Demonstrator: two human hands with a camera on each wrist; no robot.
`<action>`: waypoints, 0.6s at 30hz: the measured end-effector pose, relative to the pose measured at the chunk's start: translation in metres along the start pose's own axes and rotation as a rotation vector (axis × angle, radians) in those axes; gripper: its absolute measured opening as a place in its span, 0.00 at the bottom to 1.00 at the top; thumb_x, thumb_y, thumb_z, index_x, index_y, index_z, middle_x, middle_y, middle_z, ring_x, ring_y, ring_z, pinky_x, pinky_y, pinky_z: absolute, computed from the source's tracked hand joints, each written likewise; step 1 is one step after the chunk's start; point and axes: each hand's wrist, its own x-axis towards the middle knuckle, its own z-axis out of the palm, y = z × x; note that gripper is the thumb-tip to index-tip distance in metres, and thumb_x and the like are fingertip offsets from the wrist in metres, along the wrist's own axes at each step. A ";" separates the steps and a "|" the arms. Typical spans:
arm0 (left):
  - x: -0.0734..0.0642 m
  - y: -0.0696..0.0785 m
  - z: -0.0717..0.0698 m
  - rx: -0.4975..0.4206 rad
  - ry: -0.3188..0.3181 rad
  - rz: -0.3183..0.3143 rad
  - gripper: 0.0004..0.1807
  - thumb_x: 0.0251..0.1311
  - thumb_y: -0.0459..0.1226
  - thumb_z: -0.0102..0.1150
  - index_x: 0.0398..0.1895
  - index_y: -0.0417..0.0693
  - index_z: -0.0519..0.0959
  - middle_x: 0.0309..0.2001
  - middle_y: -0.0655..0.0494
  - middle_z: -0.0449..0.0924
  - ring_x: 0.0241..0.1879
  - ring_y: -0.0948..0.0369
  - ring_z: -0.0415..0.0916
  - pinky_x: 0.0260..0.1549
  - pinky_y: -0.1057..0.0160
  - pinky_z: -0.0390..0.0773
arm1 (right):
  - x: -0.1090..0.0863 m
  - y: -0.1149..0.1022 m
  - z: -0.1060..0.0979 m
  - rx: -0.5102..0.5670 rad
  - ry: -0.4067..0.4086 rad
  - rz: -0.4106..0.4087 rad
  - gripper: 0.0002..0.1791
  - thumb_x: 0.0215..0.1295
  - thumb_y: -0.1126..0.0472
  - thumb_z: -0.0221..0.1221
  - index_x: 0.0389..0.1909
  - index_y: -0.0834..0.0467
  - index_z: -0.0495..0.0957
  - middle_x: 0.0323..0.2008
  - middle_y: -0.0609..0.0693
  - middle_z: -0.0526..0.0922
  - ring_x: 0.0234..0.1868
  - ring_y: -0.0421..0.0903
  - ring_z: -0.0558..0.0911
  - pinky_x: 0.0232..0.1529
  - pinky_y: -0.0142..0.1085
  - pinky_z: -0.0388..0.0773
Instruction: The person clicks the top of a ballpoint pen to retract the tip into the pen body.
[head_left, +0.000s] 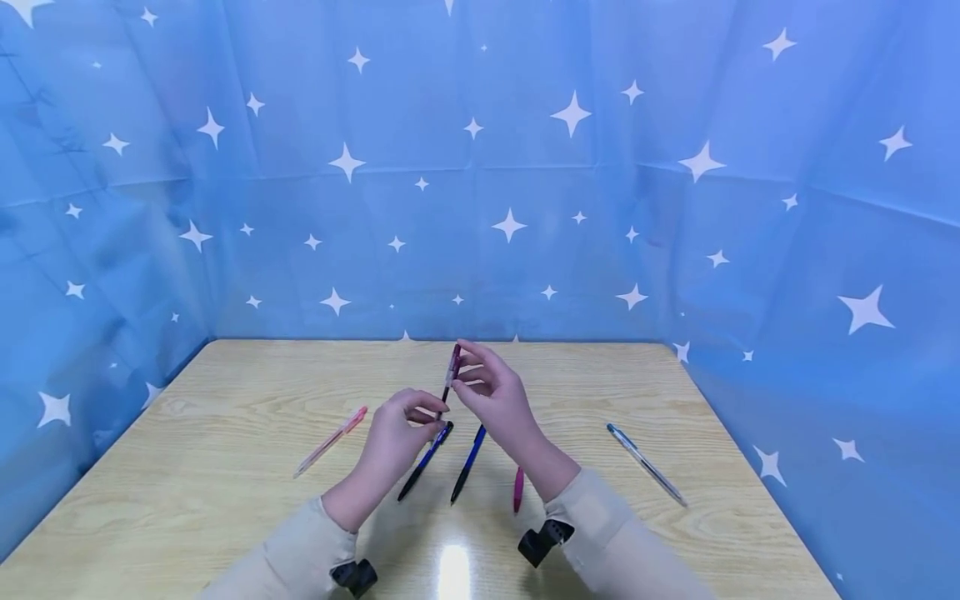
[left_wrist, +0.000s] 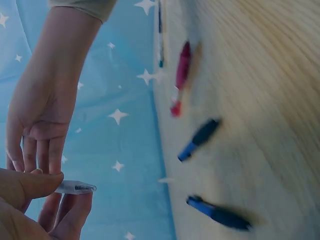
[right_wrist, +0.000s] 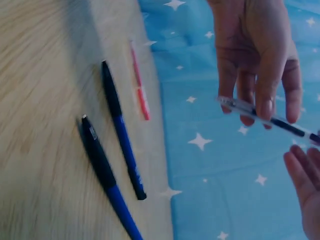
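Above the table, both hands are at one slim pen (head_left: pixel 452 372) with a clear barrel and a dark purple upper end. My left hand (head_left: pixel 395 433) pinches the lower part between thumb and fingers. The clear tip (left_wrist: pixel 76 187) pokes out past its thumb in the left wrist view. At the purple upper end, my right hand (head_left: pixel 497 396) holds the pen with thumb and index finger. Below the hands lie two blue pens with black grips, one on the left (head_left: pixel 425 461) and one on the right (head_left: pixel 468 465). A magenta pen (head_left: pixel 518 490) lies partly hidden under the right wrist.
A pink pen (head_left: pixel 331 442) lies on the wooden table (head_left: pixel 247 417) to the left. Over on the right lies a clear pen with a blue end (head_left: pixel 647 464). A blue curtain with white stars (head_left: pixel 450 250) stands behind and along both sides.
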 end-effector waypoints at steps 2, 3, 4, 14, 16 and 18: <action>0.000 -0.005 -0.004 0.006 -0.012 -0.022 0.11 0.53 0.22 0.66 0.37 0.44 0.84 0.40 0.53 0.80 0.35 0.56 0.81 0.29 0.63 0.82 | 0.001 0.005 0.001 -0.079 -0.031 -0.006 0.31 0.65 0.66 0.63 0.68 0.49 0.68 0.51 0.53 0.78 0.47 0.49 0.81 0.48 0.42 0.79; 0.000 -0.008 -0.006 0.016 -0.017 -0.028 0.11 0.53 0.22 0.66 0.37 0.43 0.84 0.41 0.53 0.80 0.35 0.57 0.81 0.29 0.63 0.82 | 0.002 0.008 0.002 -0.125 -0.049 -0.011 0.33 0.65 0.65 0.63 0.69 0.49 0.67 0.51 0.52 0.78 0.47 0.48 0.81 0.49 0.42 0.79; -0.001 -0.012 -0.009 0.022 -0.020 -0.038 0.12 0.53 0.22 0.66 0.38 0.44 0.84 0.41 0.53 0.81 0.35 0.57 0.81 0.28 0.63 0.81 | 0.002 0.010 0.003 -0.173 -0.071 -0.018 0.34 0.64 0.64 0.64 0.70 0.49 0.65 0.52 0.51 0.77 0.48 0.48 0.80 0.51 0.42 0.78; -0.004 -0.048 -0.037 0.147 -0.044 -0.138 0.15 0.51 0.21 0.67 0.41 0.45 0.84 0.36 0.49 0.82 0.32 0.57 0.82 0.25 0.62 0.80 | 0.002 0.026 0.013 -0.553 -0.277 0.026 0.42 0.62 0.52 0.67 0.74 0.50 0.59 0.62 0.51 0.69 0.61 0.51 0.70 0.60 0.47 0.70; -0.004 -0.054 -0.041 0.179 -0.050 -0.150 0.16 0.51 0.21 0.67 0.42 0.45 0.84 0.36 0.49 0.82 0.33 0.55 0.83 0.25 0.62 0.80 | 0.001 0.027 0.015 -0.636 -0.322 0.036 0.41 0.62 0.49 0.66 0.73 0.50 0.60 0.65 0.52 0.68 0.64 0.51 0.68 0.62 0.48 0.68; -0.003 -0.059 -0.045 0.207 -0.051 -0.156 0.17 0.50 0.21 0.67 0.43 0.44 0.83 0.36 0.50 0.81 0.34 0.54 0.83 0.26 0.62 0.81 | 0.000 0.029 0.017 -0.722 -0.375 0.036 0.40 0.63 0.46 0.65 0.73 0.49 0.61 0.66 0.51 0.66 0.67 0.51 0.65 0.64 0.50 0.65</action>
